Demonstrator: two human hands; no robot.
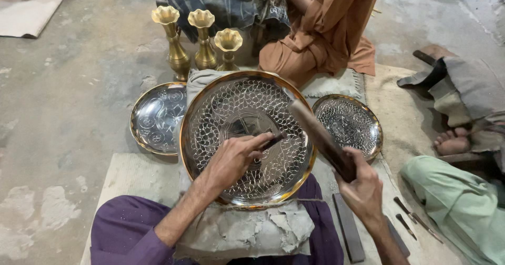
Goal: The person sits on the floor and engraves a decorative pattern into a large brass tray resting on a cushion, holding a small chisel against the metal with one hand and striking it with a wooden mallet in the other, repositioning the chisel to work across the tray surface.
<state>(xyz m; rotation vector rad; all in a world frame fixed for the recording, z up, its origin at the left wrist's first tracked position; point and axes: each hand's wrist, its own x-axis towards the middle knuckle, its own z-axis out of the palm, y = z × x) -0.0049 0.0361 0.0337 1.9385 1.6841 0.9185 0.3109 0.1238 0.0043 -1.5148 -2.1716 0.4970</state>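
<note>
A large round engraved metal tray [210,112] with a brass rim rests tilted on a grey padded block [247,231] over my lap. My left hand [234,157] pinches a thin dark chisel [272,140], its tip touching the tray's centre. My right hand [360,183] grips a long dark wooden mallet [318,133], raised over the tray's right side.
A smaller engraved tray [155,117] lies left, another [350,123] right. Three brass vases [202,41] stand behind. A person in orange [321,28] sits beyond; another person's feet [452,141] and a green-clad leg [457,202] are right. Loose chisels [413,220] lie by a flat bar [348,228].
</note>
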